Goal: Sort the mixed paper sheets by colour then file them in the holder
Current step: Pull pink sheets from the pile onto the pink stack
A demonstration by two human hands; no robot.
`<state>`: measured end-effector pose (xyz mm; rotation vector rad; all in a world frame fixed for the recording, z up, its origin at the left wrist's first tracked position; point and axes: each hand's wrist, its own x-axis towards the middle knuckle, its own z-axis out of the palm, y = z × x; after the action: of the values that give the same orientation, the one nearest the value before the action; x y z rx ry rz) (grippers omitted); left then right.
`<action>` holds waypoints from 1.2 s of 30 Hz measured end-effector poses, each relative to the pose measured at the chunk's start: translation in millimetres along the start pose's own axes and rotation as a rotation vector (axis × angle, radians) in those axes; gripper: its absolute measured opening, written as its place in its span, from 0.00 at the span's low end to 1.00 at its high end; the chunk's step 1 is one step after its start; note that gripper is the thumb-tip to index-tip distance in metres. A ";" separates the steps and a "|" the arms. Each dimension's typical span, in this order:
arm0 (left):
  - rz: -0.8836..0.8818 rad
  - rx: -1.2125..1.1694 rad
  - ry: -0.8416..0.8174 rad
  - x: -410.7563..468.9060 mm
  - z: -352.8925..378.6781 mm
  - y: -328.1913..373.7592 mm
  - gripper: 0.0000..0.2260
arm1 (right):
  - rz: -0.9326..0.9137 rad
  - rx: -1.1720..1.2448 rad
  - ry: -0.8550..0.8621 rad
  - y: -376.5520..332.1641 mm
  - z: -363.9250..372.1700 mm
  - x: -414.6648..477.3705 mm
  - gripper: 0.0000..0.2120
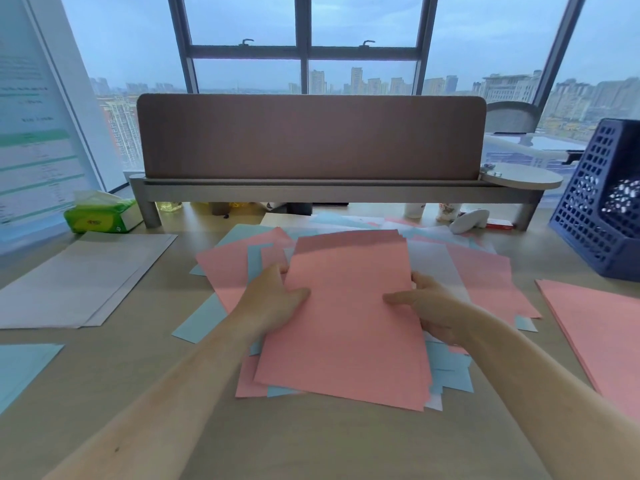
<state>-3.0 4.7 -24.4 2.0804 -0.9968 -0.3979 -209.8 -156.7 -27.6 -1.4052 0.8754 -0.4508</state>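
The fingers of the left hand pinch the left edge of a thin bundle of salmon-pink paper sheets, with the thumb on top and the other fingers curled at the edge. The right hand grips the bundle's right edge in the same way, its thumb lying flat across the top sheet. Both forearms reach in from the near edge of the pale wooden surface.

The bundle is held over the middle of a loose, mixed pile of pink, light-blue and white sheets, which fans out on the surface beneath both hands. Whether the bundle's lower edge touches the pile cannot be told.

Sorted stacks lie apart from the pile. A stack of white sheets is to the left, a stack of light-blue sheets is at the near left edge, and a stack of pink sheets is to the right.

The navy-blue perforated plastic file holder stands at the far right, behind the pink stack. A green pack of tissues sits at the far left, beside a brown desk divider panel on a grey metal shelf.
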 end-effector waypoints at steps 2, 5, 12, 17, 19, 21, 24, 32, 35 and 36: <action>-0.024 0.025 -0.005 1.3 -3.3 -4.9 0.15 | 0.022 -0.069 0.039 -0.8 -7.6 1.3 0.20; -0.047 0.055 0.003 3.5 -3.1 -9.0 0.10 | 0.050 -0.224 0.049 -6.7 -20.4 -5.6 0.21; -0.006 -0.140 0.005 8.5 18.0 30.0 0.04 | 0.024 -0.241 0.193 -17.2 -61.0 -38.9 0.07; 0.125 -0.289 -0.078 11.4 67.8 105.5 0.04 | -0.030 -0.225 0.404 -28.6 -139.0 -75.6 0.04; 0.178 -0.289 -0.141 6.8 99.7 138.6 0.05 | -0.039 -0.234 0.506 -26.5 -179.5 -96.4 0.05; 0.215 -0.275 -0.216 -1.7 135.0 170.1 0.07 | -0.026 -0.252 0.599 -16.8 -222.9 -118.6 0.08; 0.270 -0.220 -0.311 -18.7 188.5 208.1 0.12 | 0.030 -0.326 0.707 7.6 -280.5 -152.3 0.09; 0.383 0.110 -0.332 -49.6 282.2 246.4 0.20 | 0.099 -0.569 0.874 61.0 -347.1 -192.8 0.05; 0.402 0.168 -0.312 -51.9 298.1 245.6 0.15 | 0.080 -0.658 0.901 68.3 -351.8 -191.8 0.07; 0.407 0.191 -0.296 -52.3 302.2 244.6 0.14 | 0.069 -0.686 0.906 70.0 -352.8 -190.9 0.07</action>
<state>-333.6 -206.0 -36.5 1.9489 -1.6534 -0.4174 -609.1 -236.8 -22.6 -1.7879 1.9399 -0.8048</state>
